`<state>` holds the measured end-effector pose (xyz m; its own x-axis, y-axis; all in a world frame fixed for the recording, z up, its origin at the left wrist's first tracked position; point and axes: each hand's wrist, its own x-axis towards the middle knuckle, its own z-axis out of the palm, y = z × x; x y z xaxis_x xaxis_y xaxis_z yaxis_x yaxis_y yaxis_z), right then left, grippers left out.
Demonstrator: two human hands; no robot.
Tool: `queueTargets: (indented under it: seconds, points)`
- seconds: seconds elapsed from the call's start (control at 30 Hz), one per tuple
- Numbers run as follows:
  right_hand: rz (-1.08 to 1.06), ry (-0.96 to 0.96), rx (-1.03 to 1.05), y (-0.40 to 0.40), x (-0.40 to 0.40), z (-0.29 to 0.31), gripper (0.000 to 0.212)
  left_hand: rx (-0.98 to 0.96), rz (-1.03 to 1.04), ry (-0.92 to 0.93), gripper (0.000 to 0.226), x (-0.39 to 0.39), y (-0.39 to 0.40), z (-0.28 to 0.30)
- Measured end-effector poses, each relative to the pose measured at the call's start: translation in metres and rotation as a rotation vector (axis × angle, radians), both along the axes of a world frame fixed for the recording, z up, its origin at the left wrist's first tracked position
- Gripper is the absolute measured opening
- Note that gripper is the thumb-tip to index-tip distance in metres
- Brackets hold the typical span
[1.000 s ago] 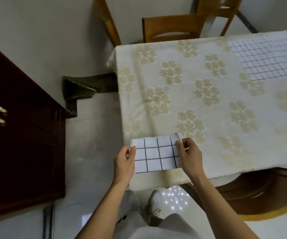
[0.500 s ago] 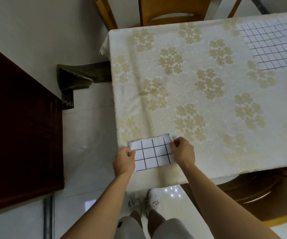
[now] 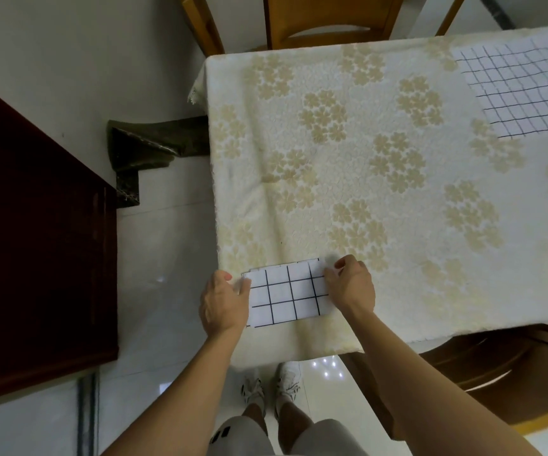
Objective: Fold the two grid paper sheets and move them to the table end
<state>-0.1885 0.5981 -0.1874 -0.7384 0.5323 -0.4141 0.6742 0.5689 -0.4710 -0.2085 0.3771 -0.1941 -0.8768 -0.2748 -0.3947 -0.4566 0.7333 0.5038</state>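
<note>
Folded grid sheet [image 3: 287, 292] lies at near left corner of surface [image 3: 397, 199], on floral cloth, close to near edge. Left hand [image 3: 223, 302] at sheet's left edge, fingers curled onto that edge; grip partly hidden, looks like light pinch. Right hand [image 3: 351, 284] at sheet's right edge, fingers bent, tips pinching far right corner. Second grid sheet [image 3: 522, 90] flat, unfolded, at far right of surface, well apart. Wooden chair [image 3: 328, 21] beyond far edge. Dark cabinet [image 3: 35, 241] left.
</note>
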Motion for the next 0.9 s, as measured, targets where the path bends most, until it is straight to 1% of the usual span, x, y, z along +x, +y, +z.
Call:
queueTargets:
  seconds: [0.1,0.2,0.33,0.4,0.5,0.57,0.67,0.9]
  points:
    - [0.063,0.094,0.041,0.006,-0.005,0.024,0.031,0.008,-0.128,0.087,0.039,-0.009,-0.003,0.027]
    - [0.164,0.225,0.12,0.008,-0.012,0.057,0.034,-0.022,-0.285,0.239,0.043,-0.018,-0.003,0.062]
    - [0.32,0.503,0.3,0.003,-0.017,0.108,0.041,0.019,-0.406,0.482,0.053,-0.025,0.002,0.112]
    - [0.375,0.605,0.372,-0.003,-0.018,0.131,0.049,-0.015,-0.449,0.618,0.058,-0.028,0.006,0.136]
    - [0.444,0.68,0.473,-0.014,-0.016,0.162,0.056,-0.101,-0.512,0.793,0.062,-0.028,0.009,0.166]
    - [0.48,0.71,0.511,-0.02,-0.012,0.179,0.06,-0.15,-0.541,0.842,0.064,-0.026,0.009,0.182]
    - [0.508,0.722,0.535,-0.024,-0.003,0.194,0.064,-0.197,-0.56,0.867,0.066,-0.023,0.009,0.198]
    - [0.469,0.702,0.494,-0.022,0.021,0.196,0.066,-0.204,-0.606,0.855,0.064,-0.003,0.012,0.202]
